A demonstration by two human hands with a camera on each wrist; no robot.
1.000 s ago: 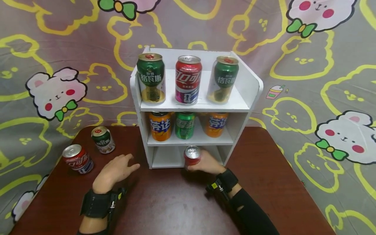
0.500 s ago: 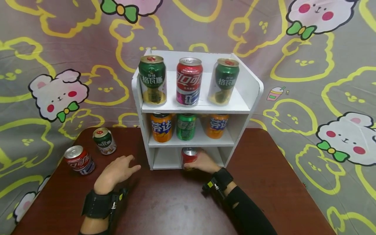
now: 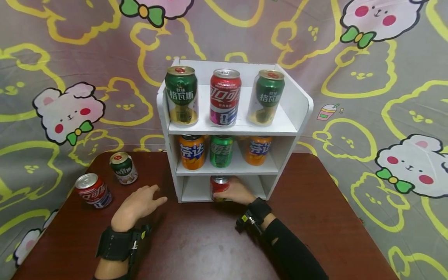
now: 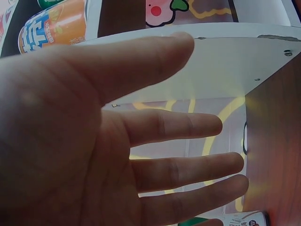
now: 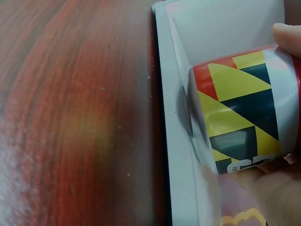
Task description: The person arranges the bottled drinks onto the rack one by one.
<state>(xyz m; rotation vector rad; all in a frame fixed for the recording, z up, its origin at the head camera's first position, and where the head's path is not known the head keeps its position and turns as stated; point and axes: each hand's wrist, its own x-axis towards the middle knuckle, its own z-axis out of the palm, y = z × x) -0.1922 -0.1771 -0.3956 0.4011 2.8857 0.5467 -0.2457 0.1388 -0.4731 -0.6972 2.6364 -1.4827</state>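
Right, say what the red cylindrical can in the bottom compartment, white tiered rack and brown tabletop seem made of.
Red cylindrical can: glossy printed metal, probably aluminium; bare silvery lid.
White tiered rack: painted board, likely wood; chipped edge.
Brown tabletop: smooth, shiny wood or laminate; grain-like streaks, glare.

Around the metallic-green can [image 3: 221, 154] with pale lettering, orange cans [image 3: 192, 158] at 9 and 3 o'clock bear white lettering on blue. The gripped can [image 3: 216, 188] at 6 is red and silver-lidded, patterned with yellow, black and red wedges beside white. At 12, the red-and-white can [image 3: 225, 97] has pink and blue below; at 11 and 1, green-topped cans [image 3: 182, 89] end in gold. Between 8 and 9, another red can [image 3: 93, 191] has white lettering. The rack [image 3: 297, 101] is white, the counter [image 3: 210, 241] reddish-brown, the sleeve [image 3: 294, 249] black. The grey backdrop [image 3: 213, 39] carries yellow outlines and pink-cheeked, green-bowed white animals [image 3: 68, 111].
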